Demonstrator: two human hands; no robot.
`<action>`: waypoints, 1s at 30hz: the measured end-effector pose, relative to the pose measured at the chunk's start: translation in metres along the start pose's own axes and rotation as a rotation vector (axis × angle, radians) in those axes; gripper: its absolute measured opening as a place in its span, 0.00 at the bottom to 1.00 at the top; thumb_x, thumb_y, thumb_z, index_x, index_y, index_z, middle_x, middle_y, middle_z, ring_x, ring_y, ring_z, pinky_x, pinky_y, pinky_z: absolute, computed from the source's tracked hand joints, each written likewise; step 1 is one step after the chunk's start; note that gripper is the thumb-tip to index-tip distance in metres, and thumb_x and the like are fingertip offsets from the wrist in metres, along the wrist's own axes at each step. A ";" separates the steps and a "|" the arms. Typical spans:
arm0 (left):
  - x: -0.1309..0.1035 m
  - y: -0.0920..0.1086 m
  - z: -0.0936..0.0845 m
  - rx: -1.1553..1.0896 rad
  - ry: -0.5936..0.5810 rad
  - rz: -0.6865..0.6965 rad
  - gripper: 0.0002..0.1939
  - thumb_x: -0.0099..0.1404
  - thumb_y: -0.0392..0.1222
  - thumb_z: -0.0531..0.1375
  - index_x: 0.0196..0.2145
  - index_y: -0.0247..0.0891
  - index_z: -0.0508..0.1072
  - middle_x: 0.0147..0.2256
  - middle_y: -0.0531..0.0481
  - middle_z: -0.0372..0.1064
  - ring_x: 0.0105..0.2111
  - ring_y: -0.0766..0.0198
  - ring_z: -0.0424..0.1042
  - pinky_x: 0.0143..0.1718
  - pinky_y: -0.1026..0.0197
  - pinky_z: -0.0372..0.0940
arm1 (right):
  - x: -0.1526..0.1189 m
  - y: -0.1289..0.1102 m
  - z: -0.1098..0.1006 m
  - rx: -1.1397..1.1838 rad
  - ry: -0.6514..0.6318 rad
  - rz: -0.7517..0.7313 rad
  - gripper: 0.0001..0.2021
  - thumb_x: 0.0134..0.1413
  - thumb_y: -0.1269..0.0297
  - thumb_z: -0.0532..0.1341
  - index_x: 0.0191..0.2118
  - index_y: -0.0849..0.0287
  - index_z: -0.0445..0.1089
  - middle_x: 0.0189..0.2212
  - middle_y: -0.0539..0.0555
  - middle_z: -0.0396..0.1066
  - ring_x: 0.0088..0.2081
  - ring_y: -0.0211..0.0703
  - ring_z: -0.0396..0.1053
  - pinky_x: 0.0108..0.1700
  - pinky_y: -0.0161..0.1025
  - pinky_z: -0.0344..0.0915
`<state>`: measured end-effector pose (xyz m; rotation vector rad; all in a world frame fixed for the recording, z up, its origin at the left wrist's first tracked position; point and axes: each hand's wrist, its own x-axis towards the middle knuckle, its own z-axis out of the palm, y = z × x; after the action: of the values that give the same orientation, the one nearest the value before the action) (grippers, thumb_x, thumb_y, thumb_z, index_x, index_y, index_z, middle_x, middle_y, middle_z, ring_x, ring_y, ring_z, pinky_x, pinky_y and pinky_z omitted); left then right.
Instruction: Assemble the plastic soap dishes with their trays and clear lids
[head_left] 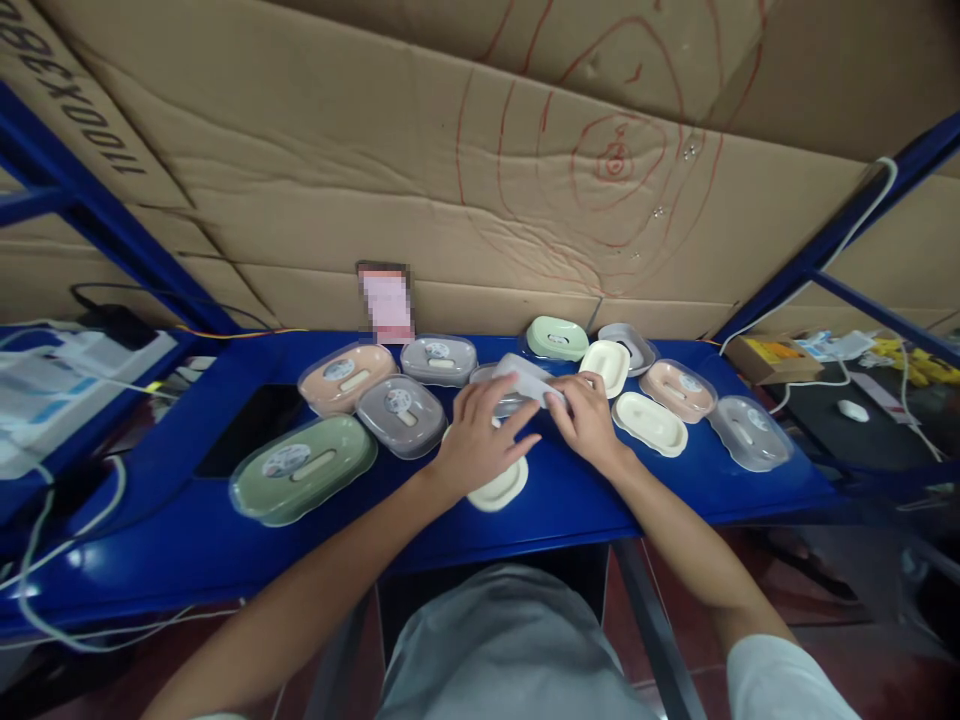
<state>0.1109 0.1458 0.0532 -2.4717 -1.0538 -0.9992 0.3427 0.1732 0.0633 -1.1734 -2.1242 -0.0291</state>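
My right hand [589, 420] pinches a whitish translucent plastic piece [519, 376] between thumb and fingers, above the blue table. My left hand [486, 438] is beside it with fingers spread; whether its fingertips touch the piece I cannot tell. Below my left hand lies a cream oval tray [501, 490], partly hidden by it. Behind the hands a clear-lidded grey container [480, 374] is mostly covered. Right of my right hand are two more cream trays, an upright-looking cream tray [606, 368] and a flat cream tray [649, 424].
Lidded oval containers stand left: a large green container [307, 468], a peach container [349, 378] and grey ones. More stand right, including a green container [556, 340] and a peach container [679, 390]. A phone [388, 303] leans on the cardboard [315, 180]. Blue posts flank the table.
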 end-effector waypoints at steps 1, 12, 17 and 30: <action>-0.001 0.004 0.000 -0.020 -0.050 0.064 0.15 0.76 0.49 0.60 0.53 0.40 0.77 0.60 0.33 0.69 0.59 0.42 0.69 0.60 0.40 0.62 | 0.001 0.004 0.000 -0.012 0.000 0.015 0.16 0.77 0.54 0.50 0.47 0.52 0.74 0.45 0.58 0.81 0.47 0.54 0.77 0.62 0.56 0.59; 0.002 0.019 0.001 -0.108 -0.161 0.198 0.20 0.80 0.47 0.55 0.30 0.39 0.74 0.30 0.49 0.70 0.34 0.59 0.70 0.39 0.55 0.60 | 0.013 0.042 -0.024 -0.112 -0.244 -0.002 0.20 0.76 0.51 0.52 0.40 0.53 0.78 0.38 0.55 0.82 0.43 0.53 0.78 0.56 0.51 0.63; -0.011 0.002 -0.042 -0.137 -0.207 0.085 0.16 0.80 0.43 0.55 0.33 0.40 0.74 0.32 0.51 0.71 0.33 0.60 0.71 0.40 0.56 0.63 | 0.044 0.071 -0.019 -0.216 -0.195 0.037 0.20 0.75 0.55 0.53 0.61 0.57 0.73 0.61 0.64 0.75 0.62 0.61 0.70 0.61 0.57 0.62; -0.096 0.025 -0.074 -0.302 -0.424 -0.132 0.26 0.70 0.34 0.59 0.64 0.46 0.71 0.62 0.44 0.72 0.61 0.51 0.72 0.62 0.44 0.66 | 0.067 0.103 -0.010 -0.369 -0.064 0.163 0.22 0.74 0.59 0.52 0.65 0.60 0.69 0.59 0.71 0.74 0.59 0.69 0.67 0.62 0.65 0.54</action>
<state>0.0452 0.0421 0.0410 -2.9857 -1.2846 -0.7268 0.4021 0.2798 0.0791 -1.5772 -2.1278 -0.3258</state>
